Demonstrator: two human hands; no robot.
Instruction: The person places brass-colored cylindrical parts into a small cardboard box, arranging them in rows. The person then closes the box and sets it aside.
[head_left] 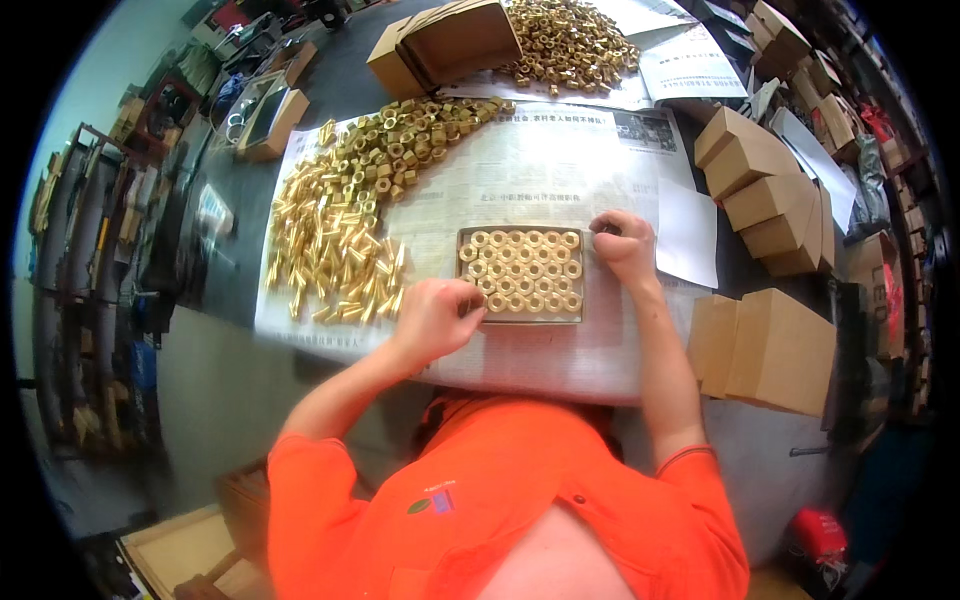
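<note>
Shallow cardboard box (530, 321) on newspaper (565, 355), close to the table's near edge; brass nuts (529, 254) in rows inside, holes facing up. Left hand (438, 315) palm-down at the box's near-left corner, fingers curled; right hand (626, 247) bent at the wrist, just off the far-right corner, fingertips drawn in. Cannot tell whether either grasps anything: fingertips hidden or shadowed. Loose brass pieces (345, 265) heaped toward the table's left edge. Open carton (400, 62) tipped by the far edge, interior dim, contents unclear.
</note>
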